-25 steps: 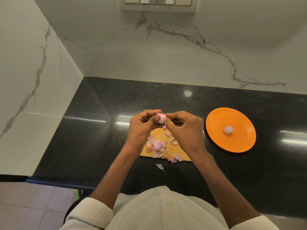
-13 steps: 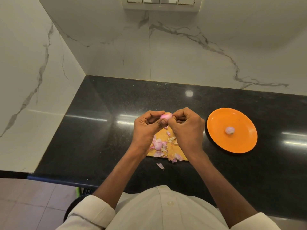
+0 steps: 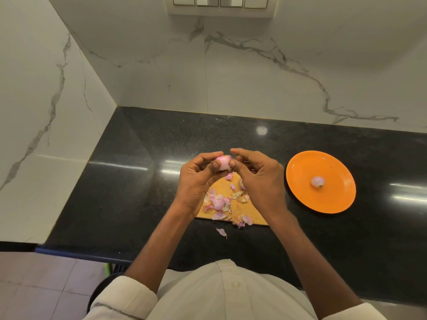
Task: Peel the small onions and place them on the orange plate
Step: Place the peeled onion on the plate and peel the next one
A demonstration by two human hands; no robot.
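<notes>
A small pink onion is held above the wooden cutting board. My left hand grips it between thumb and curled fingers. My right hand pinches the onion's right end with thumb and forefinger. Pink and pale onion skins lie scattered on the board, and one skin piece lies on the counter in front of it. To the right sits the orange plate with one peeled onion in its middle.
The black granite counter runs from a marble wall on the left to the right edge of view. Its front edge is near my body. A marble backsplash with a switch panel rises behind.
Both hands have stayed together over the board with the onion. My right fingers have shifted from a tight curl to a looser pinch on the onion's end.
</notes>
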